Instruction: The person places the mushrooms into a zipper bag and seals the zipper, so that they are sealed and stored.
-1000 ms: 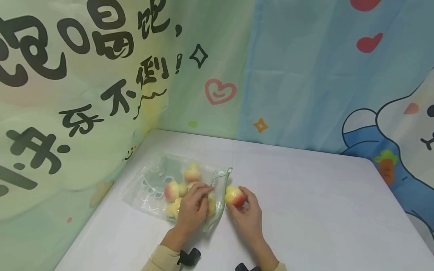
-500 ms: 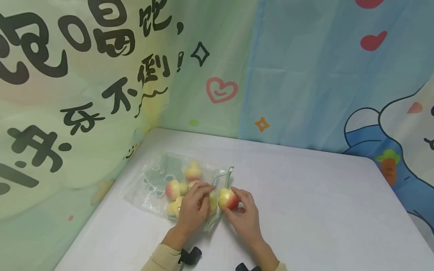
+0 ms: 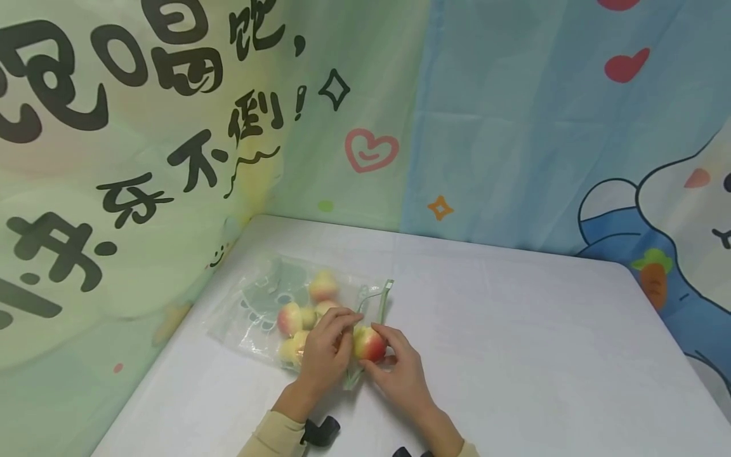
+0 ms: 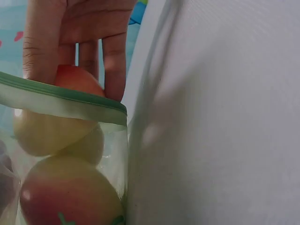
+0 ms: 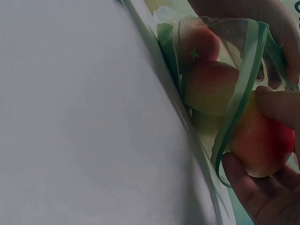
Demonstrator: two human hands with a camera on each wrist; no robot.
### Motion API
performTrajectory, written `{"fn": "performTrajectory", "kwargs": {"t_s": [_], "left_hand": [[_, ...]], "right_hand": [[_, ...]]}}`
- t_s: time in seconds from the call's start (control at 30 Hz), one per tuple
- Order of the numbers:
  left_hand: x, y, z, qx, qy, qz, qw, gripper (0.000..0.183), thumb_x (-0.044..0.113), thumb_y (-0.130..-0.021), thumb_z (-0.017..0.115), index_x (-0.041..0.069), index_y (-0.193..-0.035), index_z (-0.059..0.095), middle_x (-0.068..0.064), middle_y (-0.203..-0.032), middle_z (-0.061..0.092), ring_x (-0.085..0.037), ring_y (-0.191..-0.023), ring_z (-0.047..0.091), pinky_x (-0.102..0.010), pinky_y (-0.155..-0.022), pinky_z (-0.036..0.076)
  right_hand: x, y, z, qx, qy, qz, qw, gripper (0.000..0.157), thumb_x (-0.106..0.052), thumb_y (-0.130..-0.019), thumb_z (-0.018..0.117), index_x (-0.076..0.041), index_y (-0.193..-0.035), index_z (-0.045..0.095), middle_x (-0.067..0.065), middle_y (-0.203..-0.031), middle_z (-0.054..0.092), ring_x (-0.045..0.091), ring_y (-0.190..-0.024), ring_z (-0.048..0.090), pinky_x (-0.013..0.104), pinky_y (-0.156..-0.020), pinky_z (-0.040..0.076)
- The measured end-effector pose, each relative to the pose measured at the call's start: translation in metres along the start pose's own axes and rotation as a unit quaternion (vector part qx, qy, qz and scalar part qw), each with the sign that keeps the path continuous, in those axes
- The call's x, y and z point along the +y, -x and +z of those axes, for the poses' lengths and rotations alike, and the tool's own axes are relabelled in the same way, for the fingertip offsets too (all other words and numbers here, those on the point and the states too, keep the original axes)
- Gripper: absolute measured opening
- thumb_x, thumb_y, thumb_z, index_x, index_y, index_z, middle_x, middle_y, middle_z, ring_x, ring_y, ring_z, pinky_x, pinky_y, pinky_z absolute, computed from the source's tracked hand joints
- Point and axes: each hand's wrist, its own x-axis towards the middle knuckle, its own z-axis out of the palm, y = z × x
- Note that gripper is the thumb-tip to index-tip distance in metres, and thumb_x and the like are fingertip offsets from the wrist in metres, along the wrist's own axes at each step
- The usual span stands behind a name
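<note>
A clear zip bag [image 3: 257,339] with a green-edged mouth lies on the table, its opening facing right. Inside are several yellow-and-red pears [image 3: 323,287], some partly covered by my left hand [image 3: 324,349]. That hand holds the bag near its mouth, fingers bent over the upper edge. Between the thumb and fingers of my right hand [image 3: 402,371] is another pear [image 3: 370,344], its red end toward the palm. In the right wrist view, the held pear [image 5: 265,143] is partly within the green zip rim [image 5: 241,105]. The left wrist view shows its yellow part behind the bag's clear wall.
White tabletop [image 3: 514,343] extends to the right and in front. A printed cloth backdrop [image 3: 485,127] stands along the back and left edges. A black wrist mount [image 3: 322,431] is by the left sleeve.
My right hand has carried the pear leftward, from beside the bag's mouth into its opening. My left hand stays on the bag.
</note>
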Motion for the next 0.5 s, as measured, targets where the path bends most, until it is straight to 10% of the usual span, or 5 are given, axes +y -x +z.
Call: {"fn": "performTrajectory", "kwargs": {"t_s": [0.5], "left_hand": [[0.0023, 0.0003, 0.0003, -0.009, 0.003, -0.006, 0.9999, 0.032, -0.01, -0.081, 0.054, 0.005, -0.104, 0.071, -0.005, -0.1, 0.063, -0.009, -0.066, 0.053, -0.013, -0.057, 0.043]], "right_hand": [[0.0075, 0.0015, 0.0036, -0.03, -0.043, -0.005, 0.999, 0.059, 0.017, -0.077, 0.069, 0.011, -0.133, 0.05, 0.03, -0.127, 0.055, 0.04, -0.107, 0.06, 0.04, -0.073, 0.058]]}}
